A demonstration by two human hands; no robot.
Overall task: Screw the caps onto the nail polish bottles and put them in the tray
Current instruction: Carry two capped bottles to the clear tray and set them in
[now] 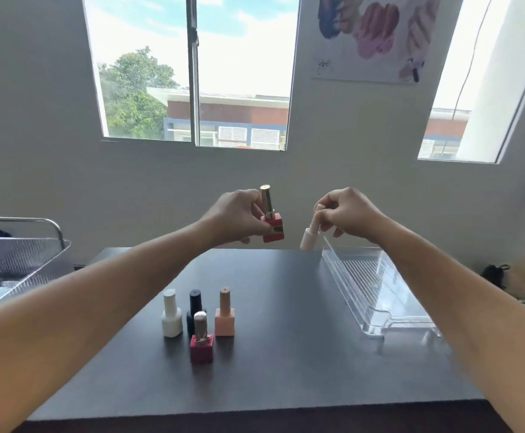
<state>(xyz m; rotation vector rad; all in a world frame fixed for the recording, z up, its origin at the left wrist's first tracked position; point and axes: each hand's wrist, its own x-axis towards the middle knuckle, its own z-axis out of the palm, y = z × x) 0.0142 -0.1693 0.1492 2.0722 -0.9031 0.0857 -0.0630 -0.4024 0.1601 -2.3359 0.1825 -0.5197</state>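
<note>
Left grip (239,218) holds a red bottle (273,228) w/ gold cap (267,200) aloft, upright, fingers pinching its square body. Right grip (347,214) is closed on the cap of a white bottle (308,237), tilted, hanging just beside the tray's far-left corner. Both are raised above the counter's (286,370) far edge, at 12 o'clock from the group below. Clear tray (367,289) lies on the counter at 2 o'clock from that group. Four capped bottles stand near the counter's middle: white (171,317) at 9 o'clock, black (195,303) behind, peach (224,317) at 3 o'clock, dark red (201,346) at 6 o'clock. A metal basket (20,257) sits off the counter, far left.
</note>
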